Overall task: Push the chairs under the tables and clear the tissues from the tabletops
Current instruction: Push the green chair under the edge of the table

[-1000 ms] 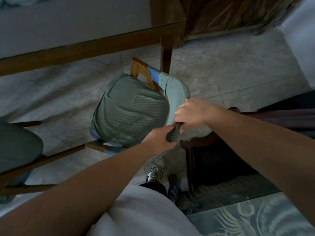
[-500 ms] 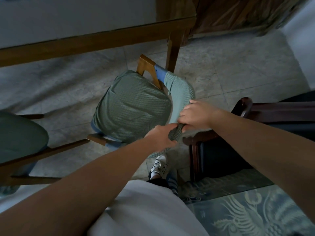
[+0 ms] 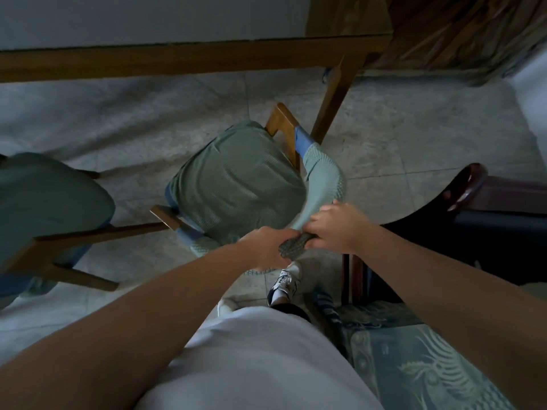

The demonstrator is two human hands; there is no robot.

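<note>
A wooden chair with a green cushioned seat (image 3: 236,184) and a green knitted cover on its curved backrest (image 3: 324,179) stands on the tiled floor just in front of me. My left hand (image 3: 266,247) and my right hand (image 3: 337,226) both grip the top of that backrest, side by side. The wooden table (image 3: 189,59) runs across the top of the view, its leg (image 3: 334,99) just beyond the chair. The chair's front edge sits short of the table's edge. No tissues show in this view.
A second green-seated chair (image 3: 44,208) stands at the left. A dark wooden armchair (image 3: 461,202) sits close on the right, with patterned blue upholstery (image 3: 429,365) below it. My shoe (image 3: 284,284) is behind the chair on the tiled floor (image 3: 414,128).
The chair has shifted forward toward the table with both hands on its backrest, and I have stepped after it. The table leg now stands closer to the chair's right side.
</note>
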